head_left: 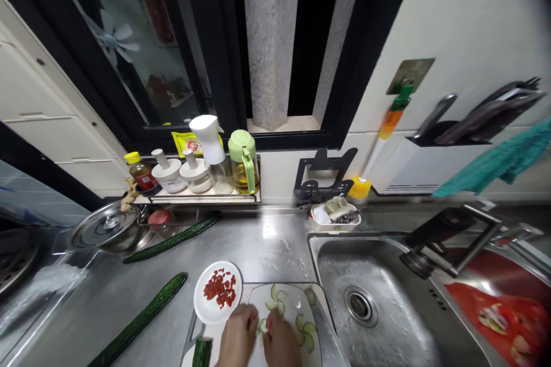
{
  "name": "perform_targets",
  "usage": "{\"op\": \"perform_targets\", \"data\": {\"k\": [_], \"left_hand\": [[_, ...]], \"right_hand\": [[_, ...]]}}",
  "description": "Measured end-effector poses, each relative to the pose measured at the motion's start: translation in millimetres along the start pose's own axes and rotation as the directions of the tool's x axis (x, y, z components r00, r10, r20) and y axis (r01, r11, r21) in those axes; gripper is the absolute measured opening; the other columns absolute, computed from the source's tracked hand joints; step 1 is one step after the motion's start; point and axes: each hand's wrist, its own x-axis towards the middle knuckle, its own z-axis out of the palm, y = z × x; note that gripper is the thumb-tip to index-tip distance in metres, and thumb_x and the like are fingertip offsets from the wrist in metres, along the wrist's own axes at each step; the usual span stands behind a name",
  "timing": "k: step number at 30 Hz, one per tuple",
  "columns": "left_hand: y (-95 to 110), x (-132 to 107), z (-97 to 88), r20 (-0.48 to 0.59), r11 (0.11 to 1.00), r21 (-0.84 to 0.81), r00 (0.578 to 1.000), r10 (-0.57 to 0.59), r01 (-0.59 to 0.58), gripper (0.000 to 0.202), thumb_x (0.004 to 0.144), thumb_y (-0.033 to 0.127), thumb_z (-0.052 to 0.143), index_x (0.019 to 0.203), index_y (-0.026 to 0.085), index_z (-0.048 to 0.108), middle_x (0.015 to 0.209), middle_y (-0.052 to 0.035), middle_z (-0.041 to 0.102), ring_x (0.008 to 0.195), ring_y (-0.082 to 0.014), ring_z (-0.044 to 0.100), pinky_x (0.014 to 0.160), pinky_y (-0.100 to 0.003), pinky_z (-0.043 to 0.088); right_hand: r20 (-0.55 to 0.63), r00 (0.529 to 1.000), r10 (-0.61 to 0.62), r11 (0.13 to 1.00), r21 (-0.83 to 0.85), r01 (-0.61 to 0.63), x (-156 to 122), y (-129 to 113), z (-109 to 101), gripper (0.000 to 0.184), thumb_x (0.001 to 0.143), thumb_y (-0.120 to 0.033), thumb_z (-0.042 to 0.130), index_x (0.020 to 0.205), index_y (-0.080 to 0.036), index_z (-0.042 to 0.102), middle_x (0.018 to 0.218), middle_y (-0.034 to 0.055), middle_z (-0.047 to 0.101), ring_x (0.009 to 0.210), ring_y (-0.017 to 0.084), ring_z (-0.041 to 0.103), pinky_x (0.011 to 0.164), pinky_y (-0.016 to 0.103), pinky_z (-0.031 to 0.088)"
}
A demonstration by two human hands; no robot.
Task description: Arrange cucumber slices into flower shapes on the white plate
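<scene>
Wet steel counter under a dark window; one sink right of the cutting board. Left of it are two whole cucumbers, one plate and one cucumber stub. On the board, left hand and right hand curl over cucumber slices — grip unclear.

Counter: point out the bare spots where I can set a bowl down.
Bare steel lies between the rear cucumber, the condiment rack and the white plate, and again between rear and front cucumber. The sink basin is bare too. Crowded: the cutting board, under the left hand, right hand and cucumber slices.
</scene>
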Motion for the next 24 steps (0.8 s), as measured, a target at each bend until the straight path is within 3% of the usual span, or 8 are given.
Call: {"op": "perform_targets", "data": {"k": [6, 13, 19, 24], "left_hand": [[3.1, -1.4, -1.8, -0.014, 0.997, -0.028, 0.997, -0.070, 0.069, 0.030, 0.081, 0.013, 0.042, 0.102, 0.020, 0.062, 0.095, -0.0049, 0.069, 0.090, -0.0149, 0.063, 0.083, -0.024, 0.042], [6.9, -5.1, -3.6, -0.037, 0.999, 0.004, 0.999, -0.037, 0.038, 0.016, 0.085, 0.019, 0.041, 0.076, 0.022, 0.054, 0.078, -0.0017, 0.064, 0.077, -0.0146, 0.059, 0.072, -0.023, 0.041], [3.5, -4.5, -0.4, -0.060, 1.000, -0.027, 0.998, -0.007, 0.006, 0.018, 0.086, 0.021, 0.039, 0.076, 0.022, 0.054, 0.078, -0.0028, 0.064, 0.077, -0.0158, 0.060, 0.073, -0.025, 0.042], [2.4, -6.9, -2.3, -0.086, 0.994, -0.108, 0.996, -0.001, -0.008, 0.022, 0.088, 0.027, 0.038, 0.077, 0.022, 0.056, 0.078, -0.0032, 0.065, 0.077, -0.0164, 0.061, 0.075, -0.025, 0.044]], "right_hand": [[-0.028, 1.000, 0.015, 0.994, -0.103, -0.018, -0.7, -6.6, 6.0, 0.035, 0.072, 0.005, 0.039, 0.092, -0.016, 0.058, 0.086, 0.0093, 0.068, 0.088, 0.025, 0.064, 0.075, 0.035, 0.044], [-0.047, 0.996, -0.074, 0.978, -0.198, 0.063, -4.1, -4.5, 6.9, 0.034, 0.076, 0.000, 0.041, 0.099, -0.012, 0.063, 0.094, 0.0126, 0.070, 0.100, 0.033, 0.060, 0.084, 0.044, 0.048], [-0.056, 0.971, -0.230, 0.930, -0.305, 0.203, -10.6, 16.0, 16.0, 0.031, 0.074, -0.003, 0.048, 0.093, -0.017, 0.069, 0.094, 0.0100, 0.072, 0.101, 0.031, 0.062, 0.092, 0.045, 0.047], [-0.095, 0.942, -0.323, 0.892, -0.363, 0.269, -12.1, 35.0, 26.2, 0.026, 0.070, -0.005, 0.054, 0.083, -0.020, 0.070, 0.088, 0.0080, 0.073, 0.093, 0.029, 0.064, 0.089, 0.042, 0.049]]}}
